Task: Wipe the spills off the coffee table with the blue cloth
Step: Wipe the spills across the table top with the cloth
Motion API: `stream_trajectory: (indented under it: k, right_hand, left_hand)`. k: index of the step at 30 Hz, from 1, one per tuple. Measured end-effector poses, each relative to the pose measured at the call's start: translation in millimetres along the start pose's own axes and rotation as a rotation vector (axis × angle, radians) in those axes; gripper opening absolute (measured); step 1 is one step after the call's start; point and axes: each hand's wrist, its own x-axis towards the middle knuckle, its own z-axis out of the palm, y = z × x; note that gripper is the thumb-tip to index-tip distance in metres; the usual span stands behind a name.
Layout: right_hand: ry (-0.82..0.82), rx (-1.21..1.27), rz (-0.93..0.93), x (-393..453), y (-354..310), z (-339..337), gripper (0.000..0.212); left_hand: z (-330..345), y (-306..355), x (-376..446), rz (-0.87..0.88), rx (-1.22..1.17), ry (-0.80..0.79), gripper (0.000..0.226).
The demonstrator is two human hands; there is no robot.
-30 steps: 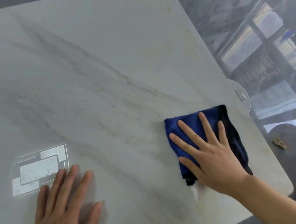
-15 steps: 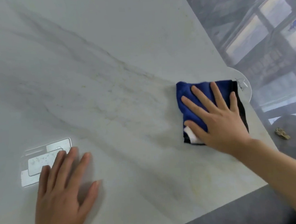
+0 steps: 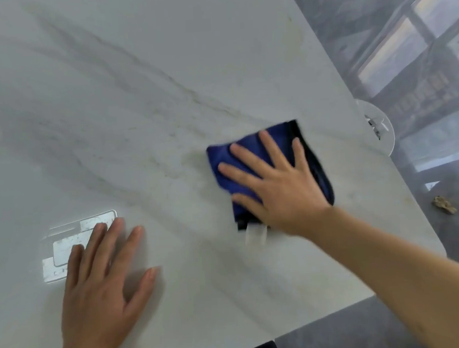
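The spread right hand [image 3: 278, 186] covers most of the folded blue cloth with a black edge [image 3: 223, 158], which is motion-blurred. The white tag [image 3: 255, 234] at its near corner is smeared, unreadable. The flat left hand [image 3: 100, 291] hides part of a pale rectangular reflection [image 3: 62, 248].

No readable text, brand, number or sign appears anywhere in the frame. The small white tag [image 3: 255, 233] at the lower edge of the blue cloth [image 3: 251, 156], centre-right, is too blurred to show any print.
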Motion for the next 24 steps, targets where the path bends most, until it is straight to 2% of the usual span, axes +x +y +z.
stream_trajectory:
  k: [3,6,11,16,19,24]
  right_hand:
    - [-0.008,-0.036,0.133,-6.6,16.0,6.6,0.057]
    - [0.02,-0.005,0.201,-36.0,2.3,11.7,0.057]
    - [0.042,-0.025,0.022,-96.8,-49.3,22.1,0.056]
    - [0.01,-0.028,-0.122,-79.0,-106.3,25.4,0.054]
    - [0.042,-0.028,-0.067,-45.7,-105.2,19.6,0.053]
    - [0.042,-0.034,0.12,-32.0,-60.8,12.3,0.053]
  left_hand:
    - [-0.2,0.0,0.2,0.008,0.004,0.018,0.073]
    - [1.0,-2.5,-1.1,0.013,0.017,0.019,0.073]
    - [-0.4,-2.6,-1.0,0.013,0.026,0.003,0.072]
    - [0.5,-2.3,-1.6,0.017,0.035,0.01,0.07]
    - [1.7,-3.2,-2.2,0.027,0.045,0.018,0.069]
    - [0.4,-2.2,-2.9,0.027,0.047,0.028,0.07]
